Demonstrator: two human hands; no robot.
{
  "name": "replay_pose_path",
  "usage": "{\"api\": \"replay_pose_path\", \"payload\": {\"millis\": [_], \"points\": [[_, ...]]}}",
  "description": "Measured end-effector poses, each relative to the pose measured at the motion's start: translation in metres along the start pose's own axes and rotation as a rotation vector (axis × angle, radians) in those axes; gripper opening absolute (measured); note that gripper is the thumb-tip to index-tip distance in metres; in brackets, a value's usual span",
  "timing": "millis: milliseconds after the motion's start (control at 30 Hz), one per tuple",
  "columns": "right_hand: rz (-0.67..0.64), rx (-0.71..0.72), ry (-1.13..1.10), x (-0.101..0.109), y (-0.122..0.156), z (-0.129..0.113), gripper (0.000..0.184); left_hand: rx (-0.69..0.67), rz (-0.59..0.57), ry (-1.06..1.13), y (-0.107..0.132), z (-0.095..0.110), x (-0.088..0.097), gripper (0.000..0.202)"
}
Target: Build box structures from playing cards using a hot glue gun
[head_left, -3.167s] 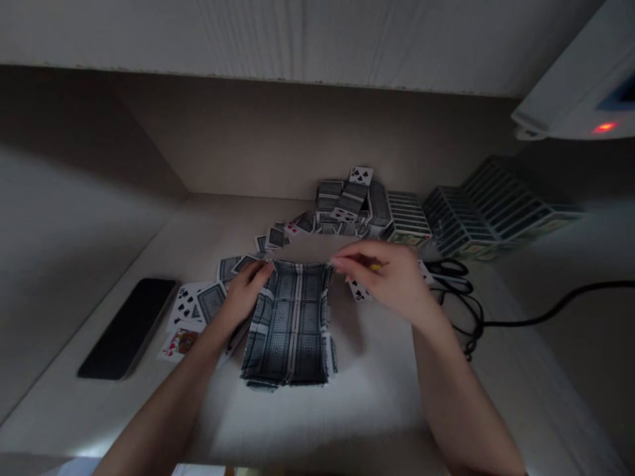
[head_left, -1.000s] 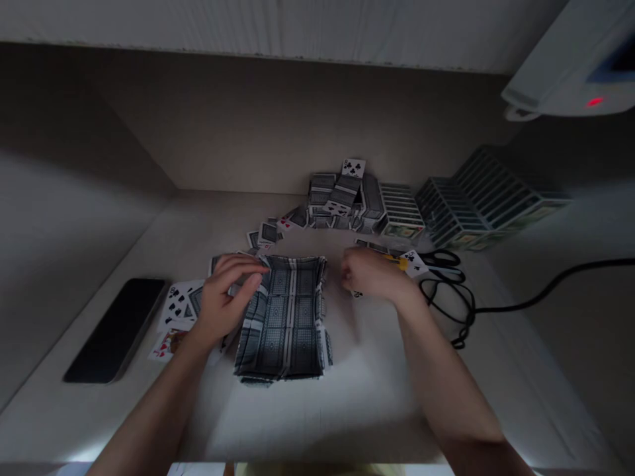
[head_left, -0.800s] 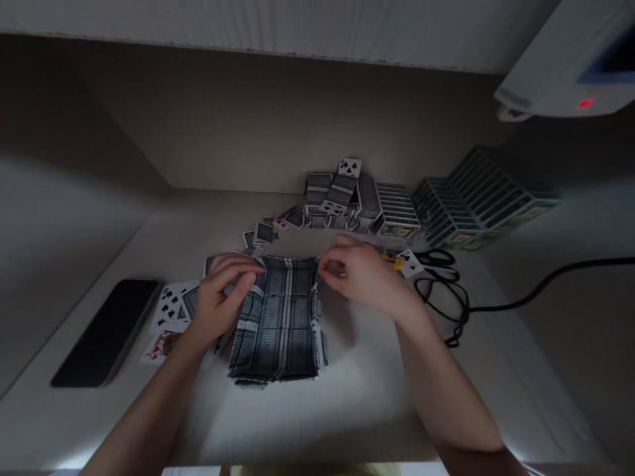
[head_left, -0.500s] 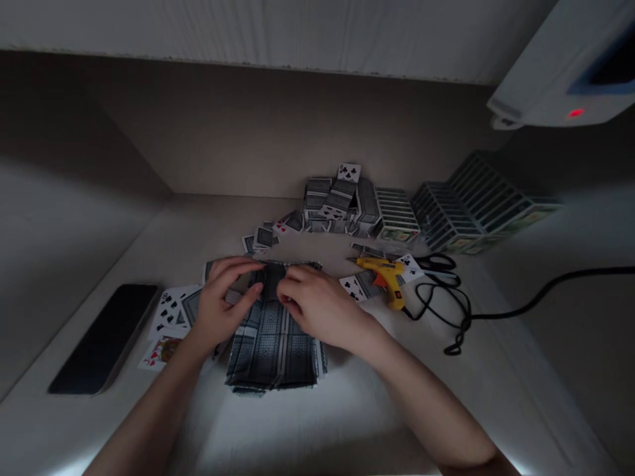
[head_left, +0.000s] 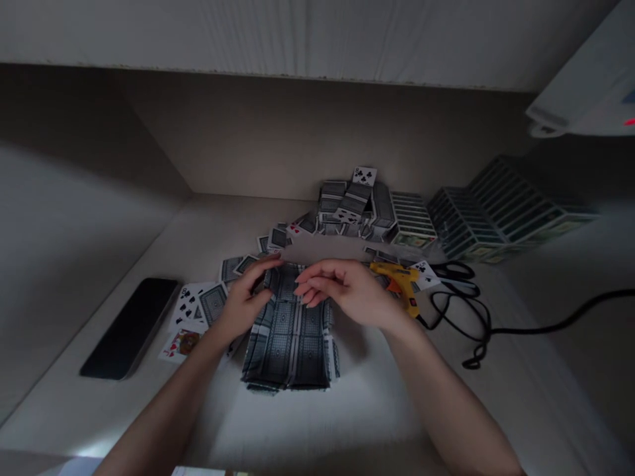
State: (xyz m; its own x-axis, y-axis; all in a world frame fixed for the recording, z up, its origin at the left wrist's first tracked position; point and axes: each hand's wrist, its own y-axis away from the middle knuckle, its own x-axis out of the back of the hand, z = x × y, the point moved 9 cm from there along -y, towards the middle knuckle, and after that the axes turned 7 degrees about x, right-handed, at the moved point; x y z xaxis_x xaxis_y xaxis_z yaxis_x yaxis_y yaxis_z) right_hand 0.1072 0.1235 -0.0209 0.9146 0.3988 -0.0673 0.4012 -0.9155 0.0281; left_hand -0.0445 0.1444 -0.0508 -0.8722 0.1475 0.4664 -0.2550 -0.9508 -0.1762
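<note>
Nearest to me is the pale table (head_left: pixel 367 416), with my two bare forearms reaching in over it. Between them sits a box made of playing cards (head_left: pixel 282 350), hollow side up, patterned card backs lining its floor and walls. Left of it lies a phone (head_left: pixel 129 328), its screen dark, and between phone and box are loose cards: a jack of hearts (head_left: pixel 181 344), then an eight of spades (head_left: pixel 184 305) partly under a face-down card (head_left: pixel 213 303).

My left hand (head_left: pixel 247 301) curves at the far part of the box's left wall, thumb and fingers parted — I cannot tell whether they squeeze the wall. My right hand (head_left: pixel 347 289) is over the far right part of the box, released, its fingers loosely curled and their tips above the hollow.

Just beyond my right wrist is a yellow glue gun (head_left: pixel 409 281), partly hidden by my hand. Beside it lie a white card with black pips (head_left: pixel 425 274) and black-handled scissors (head_left: pixel 464 285), while a black cord (head_left: pixel 526 330) loops nearby.

Farther off, scattered cards (head_left: pixel 278 237) trail back to a heap of cards (head_left: pixel 383 206) near the rear wall (head_left: pixel 278 145) — an eight of clubs (head_left: pixel 364 175) at its top. Striped blocks (head_left: pixel 411 213) stand to its right.
</note>
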Motion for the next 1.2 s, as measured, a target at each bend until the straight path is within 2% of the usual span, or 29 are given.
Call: {"api": "replay_pose_path", "payload": {"millis": [233,400,567,700,800,867,900,933,967,1033,1067,1133,1200], "points": [[0.052,0.075,-0.089,0.013,0.001,-0.011,0.013,-0.021,0.028,-0.043,-0.001,0.006,-0.001,0.044],[0.087,0.054,-0.158,0.022,0.002,-0.013,0.018,-0.006,0.047,-0.052,0.0,0.007,-0.001,0.044],[0.117,0.045,-0.195,0.024,0.004,-0.014,0.02,0.057,0.195,-0.132,0.004,0.0,0.008,0.046],[0.261,0.093,-0.195,0.033,0.005,-0.016,0.027,0.089,0.29,-0.22,0.008,0.002,0.013,0.037],[0.455,0.072,-0.07,0.049,0.009,-0.01,0.031,0.096,0.325,-0.272,0.01,0.005,0.016,0.026],[0.572,0.076,0.043,0.061,0.013,-0.012,0.043,0.092,0.345,-0.307,0.01,0.006,0.018,0.024],[0.587,0.094,0.109,0.064,0.015,-0.016,0.049,0.084,0.349,-0.319,0.01,0.006,0.019,0.023],[0.555,0.114,0.186,0.063,0.015,-0.022,0.055,0.077,0.349,-0.326,0.009,0.005,0.02,0.023],[0.47,0.129,0.276,0.058,0.014,-0.029,0.059,0.073,0.346,-0.328,0.008,0.004,0.021,0.024],[0.207,0.133,0.5,0.034,0.016,-0.038,0.06,0.087,0.344,-0.314,0.005,-0.002,0.023,0.024],[0.071,0.12,0.641,0.02,0.02,-0.039,0.053,0.105,0.344,-0.302,0.004,-0.005,0.024,0.025],[-0.121,0.109,0.954,-0.008,0.033,-0.037,0.039,0.148,0.338,-0.264,0.002,-0.011,0.026,0.026],[-0.234,0.105,1.207,-0.036,0.044,-0.026,0.032,0.18,0.326,-0.216,0.001,-0.015,0.026,0.026]]}}
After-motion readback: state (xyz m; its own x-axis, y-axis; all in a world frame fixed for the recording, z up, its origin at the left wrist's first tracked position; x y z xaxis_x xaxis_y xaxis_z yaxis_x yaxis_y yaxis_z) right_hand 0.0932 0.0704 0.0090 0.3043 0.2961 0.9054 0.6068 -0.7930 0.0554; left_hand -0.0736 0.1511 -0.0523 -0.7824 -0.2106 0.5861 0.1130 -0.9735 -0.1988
